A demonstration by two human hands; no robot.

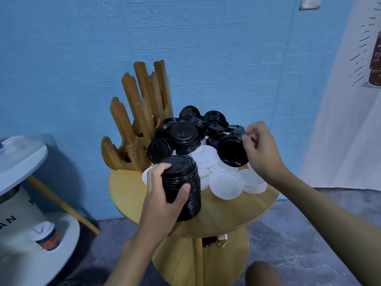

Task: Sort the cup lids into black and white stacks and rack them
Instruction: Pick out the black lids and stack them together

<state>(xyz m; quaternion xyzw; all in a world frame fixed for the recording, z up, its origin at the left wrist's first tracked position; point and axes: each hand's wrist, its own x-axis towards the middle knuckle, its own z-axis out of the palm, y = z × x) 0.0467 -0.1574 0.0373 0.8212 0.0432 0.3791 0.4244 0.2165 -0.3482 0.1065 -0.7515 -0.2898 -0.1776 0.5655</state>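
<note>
Black round plastic cup lid (232, 150) is sitting pinched at its 3 o'clock rim by my right hand (260, 149). Thumb and fingertips are clamping it, and it's tilting up on edge over the loose white plastic lids (225, 182). My left hand (160, 195) is wrapping the tall stack of black lids (191, 182), fingers and thumb curling tight round it above the round wooden table (226, 215). From the stack top the single lid is lying at roughly 2 o'clock, nearby. So I'm guessing the right hand is the one capping it, levelling that tilt to match the stack's near-upright axis. Slotted wooden rack (136, 120) is waiting at 11 o'clock.
</note>
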